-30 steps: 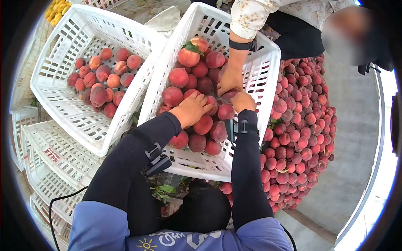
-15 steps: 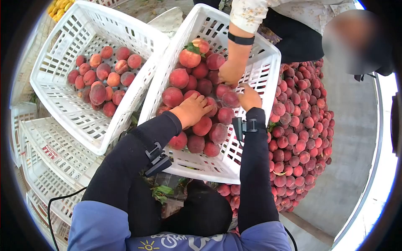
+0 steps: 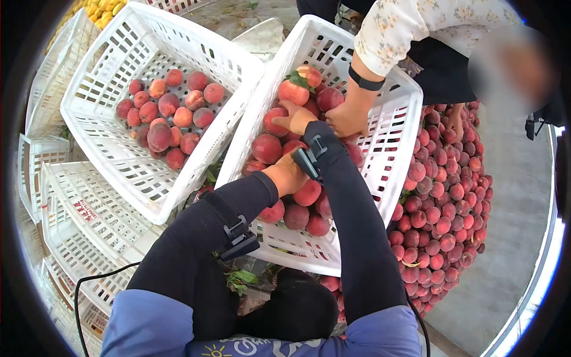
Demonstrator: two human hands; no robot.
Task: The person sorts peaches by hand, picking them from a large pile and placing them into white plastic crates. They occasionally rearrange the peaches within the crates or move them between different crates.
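Observation:
My left hand (image 3: 288, 174) rests on the peaches inside the right white crate (image 3: 297, 253); the right forearm's strap partly covers its fingers. Farther up in the same crate, my right hand (image 3: 297, 119) reaches over to a red peach (image 3: 275, 121) near the crate's left side, with thumb and fingers apart around its upper edge. Another person's hand (image 3: 350, 119) is in the crate just right of my right hand. Two paler peaches (image 3: 294, 93) with a green leaf lie above my right hand.
A second white crate (image 3: 89, 131) holding peaches stands at the left. Stacked white crates (image 3: 89, 208) are at the lower left. A large heap of peaches (image 3: 443, 208) lies at the right, with the co-worker's other hand (image 3: 455, 123) at its top.
My right hand has moved left across the crate, from its right side to the red peach. The view has shifted, and the co-worker's other hand now shows at the heap.

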